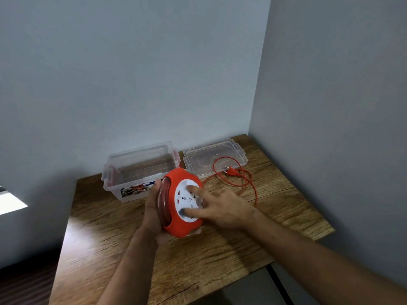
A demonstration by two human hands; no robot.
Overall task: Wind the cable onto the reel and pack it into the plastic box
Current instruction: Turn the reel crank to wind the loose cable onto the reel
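Cable winding was under way at a brown wood-grain bench [220, 245] pushed into a grey-walled corner. Against the back wall sat a clear rectangular plastic box [141, 170], open and seemingly bare inside, with its clear flat lid [214, 157] lying just beside it to the right. In front of the box, raised off the bench, was the round orange cable reel [182, 203] with its white socket face turned toward the camera and several dark turns of cord already visible in its groove. The left hand [153, 213] cupped the reel from below and behind, clasped around its rim. The right hand [222, 209] lay spread on the white face, fingers pressing near the sockets, apparently to turn it; it gripped nothing. A loose length of thin orange cable [246, 183] trailed from the reel across the bench in open loops, partly resting on the lid, ending in a small orange plug [231, 171] at the lid's front edge.

From here, the loops crossing one another looked likely to knot as they were drawn in. The plug could also catch on the lid's rim and drag it. With fingertips only pressing on smooth plastic, the right hand might slip, and uneven turns could bulge past the groove and hinder fitting the reel into the box.
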